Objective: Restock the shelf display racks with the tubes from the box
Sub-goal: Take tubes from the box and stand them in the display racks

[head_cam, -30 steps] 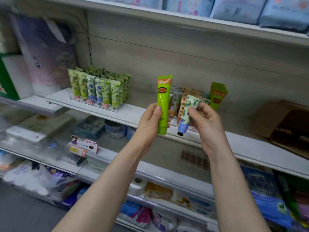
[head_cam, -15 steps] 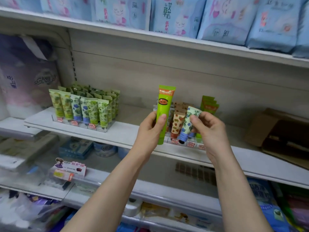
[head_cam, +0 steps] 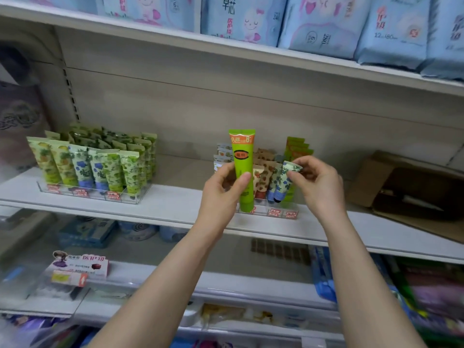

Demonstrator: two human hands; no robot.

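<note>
Pale board backing and white shelves fill the view, and the middle shelf (head_cam: 175, 207) carries the work. Since half a second ago the view has drawn closer and tipped up, so more of the top board shows.

Near centre, the left hand (head_cam: 221, 189) still grips the bright green tube (head_cam: 243, 169) upright, thumb across its front and fingers curled behind. The tube's cap end now sits lower, at the front edge of the clear rack (head_cam: 276, 212).

At three o'clock of that tube, the right hand (head_cam: 319, 187) has shifted its hold. Before, it held the small floral tube (head_cam: 285, 182) by the body. Now thumb and forefinger pinch only the crimped top, and the blue cap has gone down among the rack's front-row tubes. Whether it rests on the rack floor I cannot tell.

At nine o'clock on the same shelf stands a second rack (head_cam: 95, 194), packed with green floral tubes (head_cam: 100, 167). At twelve o'clock of the right hand, tall green tubes (head_cam: 297, 146) stand at the back of the clear rack. At three o'clock lies an open cardboard box (head_cam: 369, 182).

Blue soft packs (head_cam: 251, 18) line the top board at twelve o'clock. Blurred goods and a card sign (head_cam: 80, 266) sit on the lower boards, from six to eight o'clock.
</note>
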